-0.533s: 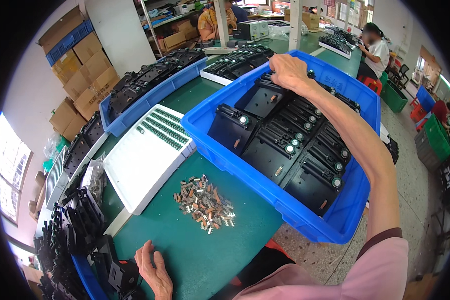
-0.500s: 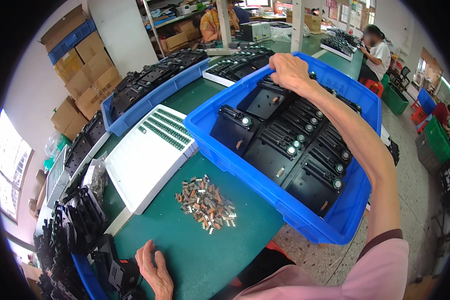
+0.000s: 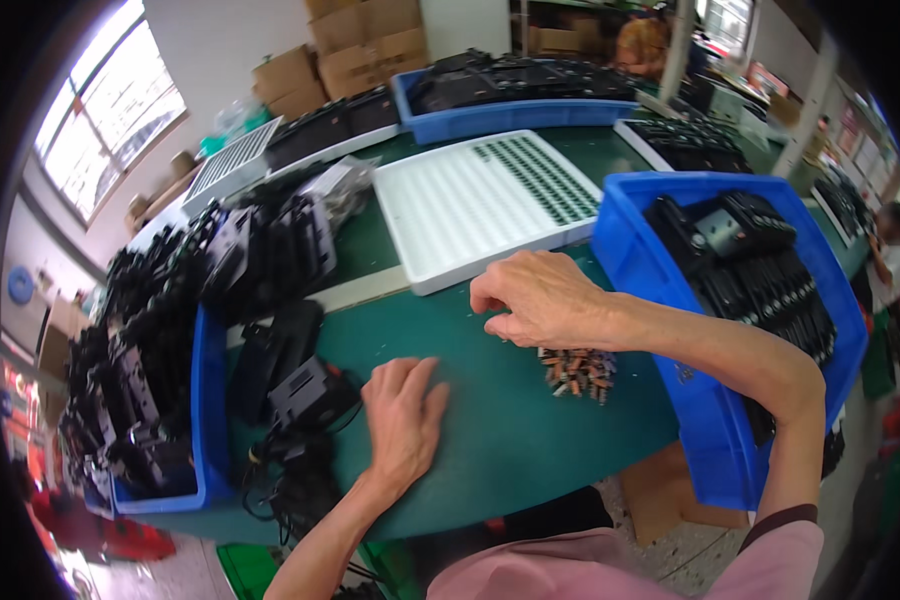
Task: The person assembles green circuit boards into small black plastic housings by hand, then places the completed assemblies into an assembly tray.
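Note:
My left hand rests over the green table with its fingers loosely stretched and slightly blurred, holding nothing I can see. Beside it, to the left, sits a black boxy device with a cable. My right hand hovers over the table between the white tray and a pile of small brown and grey parts. Its fingers bend downward with a gap between thumb and forefinger, and nothing shows in them. The right wrist and forearm hide part of the pile.
The white tray holds rows of small dark green pieces at its right side. Black molded units fill the blue bin at right and another blue bin at left. A long blue tray of black units stands behind.
The head view has swung left. My right hand has left the blue bin's far edge and come over the table beside the small parts. My left hand stays near the black device.

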The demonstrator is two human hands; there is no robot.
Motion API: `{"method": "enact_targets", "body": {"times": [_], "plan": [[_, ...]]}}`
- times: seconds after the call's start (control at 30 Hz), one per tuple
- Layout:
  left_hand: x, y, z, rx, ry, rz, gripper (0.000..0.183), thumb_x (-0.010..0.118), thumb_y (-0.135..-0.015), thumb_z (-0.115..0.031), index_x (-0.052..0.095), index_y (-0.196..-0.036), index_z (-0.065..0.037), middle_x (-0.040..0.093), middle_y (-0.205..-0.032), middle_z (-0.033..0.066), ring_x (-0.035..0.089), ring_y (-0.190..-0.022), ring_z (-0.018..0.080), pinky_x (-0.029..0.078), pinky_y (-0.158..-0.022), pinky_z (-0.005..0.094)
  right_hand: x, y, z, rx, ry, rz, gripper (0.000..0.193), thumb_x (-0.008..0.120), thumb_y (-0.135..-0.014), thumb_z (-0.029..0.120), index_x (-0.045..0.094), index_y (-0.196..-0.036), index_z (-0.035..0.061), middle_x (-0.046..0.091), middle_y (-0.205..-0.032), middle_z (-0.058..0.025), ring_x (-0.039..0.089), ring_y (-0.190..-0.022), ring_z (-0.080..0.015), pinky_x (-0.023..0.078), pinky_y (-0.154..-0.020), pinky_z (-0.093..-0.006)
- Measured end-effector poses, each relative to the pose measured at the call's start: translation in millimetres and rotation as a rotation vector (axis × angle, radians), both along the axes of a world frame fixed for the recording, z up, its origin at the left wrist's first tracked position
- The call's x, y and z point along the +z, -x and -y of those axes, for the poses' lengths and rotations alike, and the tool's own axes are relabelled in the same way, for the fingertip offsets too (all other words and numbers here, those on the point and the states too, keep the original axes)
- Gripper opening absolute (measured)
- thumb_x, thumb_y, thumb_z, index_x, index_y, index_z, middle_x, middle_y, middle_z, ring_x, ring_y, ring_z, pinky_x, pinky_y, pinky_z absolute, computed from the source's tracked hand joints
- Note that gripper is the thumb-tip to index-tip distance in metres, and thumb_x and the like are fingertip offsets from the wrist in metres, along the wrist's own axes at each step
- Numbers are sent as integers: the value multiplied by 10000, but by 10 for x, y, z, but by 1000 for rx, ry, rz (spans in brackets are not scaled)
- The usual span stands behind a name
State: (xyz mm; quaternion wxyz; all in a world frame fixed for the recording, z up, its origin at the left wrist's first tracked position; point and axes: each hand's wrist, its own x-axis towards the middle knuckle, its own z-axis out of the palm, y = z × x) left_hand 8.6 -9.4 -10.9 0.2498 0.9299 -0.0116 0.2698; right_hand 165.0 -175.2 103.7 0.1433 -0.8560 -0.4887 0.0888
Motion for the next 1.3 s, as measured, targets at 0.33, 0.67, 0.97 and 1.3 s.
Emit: {"method": "enact_targets", "body": {"times": [0.33,0.67,0.97,1.3], "plan": [[12,96,-13,37,24,-30,324,697,-832,-130,645,-1136,-34,594,-1067,106,538,-1023,307,402,-902,429,-476,-412,-1156,-24,-331,-233,259,694,-778,117,713,-983,-40,734,-855,-140,705,-802,-197,549,-682,-325],[0,96,5,37,54,-33,311,687,-862,-154,631,-1146,-40,574,-1059,93,517,-1037,286,380,-905,423,-823,-461,-2240,-372,-559,-802,388,723,-865,182,620,-1149,-61,681,-931,-116,674,-736,-177,601,-609,-313],[6,110,-16,39,57,-37,288,675,-878,-157,634,-1128,-20,570,-1048,98,521,-1007,283,386,-889,426,-880,-643,-2401,-403,-712,-858,176,738,-777,53,641,-870,-60,662,-864,-142,672,-668,-211,602,-548,-329],[9,80,13,40,73,-33,300,692,-852,-126,640,-1130,-26,582,-1046,104,531,-1020,290,389,-901,420,-317,-829,-1493,-338,-778,-920,159,670,-842,43,647,-958,-64,668,-937,-140,673,-752,-205,632,-694,-340]]}}
